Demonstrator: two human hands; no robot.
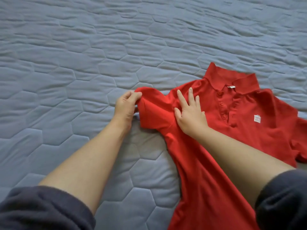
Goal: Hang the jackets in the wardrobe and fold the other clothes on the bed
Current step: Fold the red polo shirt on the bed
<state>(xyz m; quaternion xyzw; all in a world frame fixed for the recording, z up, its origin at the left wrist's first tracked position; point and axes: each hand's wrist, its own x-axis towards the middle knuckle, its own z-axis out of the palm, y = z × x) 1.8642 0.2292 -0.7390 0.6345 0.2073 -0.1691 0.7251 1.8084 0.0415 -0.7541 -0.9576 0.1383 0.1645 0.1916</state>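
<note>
On the bed (83, 63), which is covered by a blue-grey quilt stitched in hexagons, a red polo shirt (249, 138) lies front up. It sits toward the right of the view, with its collar (232, 80) pointing away from the person and its body running down to the bottom edge of the picture.

The left hand (126, 105) is at the shirt's outer edge. Its fingers are curled, and thumb and fingertips pinch the hem of the near short sleeve (149, 110), which is bunched up at the grip. The right hand (191, 113) lies flat on the chest of the shirt with fingers straight and spread, palm pressing the cloth down. It rests between the sleeve seam and the row of red buttons (221, 104), just beside the left hand but not touching it. The far sleeve (299, 141) lies crumpled near the right edge of the view.

A small white neck label (231, 87) shows inside the open collar; its print is too small to read. A white patch (257, 118) with red marks sits on the chest beyond the buttons, well apart from both hands, and its writing is too blurred to make out.

Both forearms are bare, with dark sleeves (41, 209) pushed up near the elbows.
</note>
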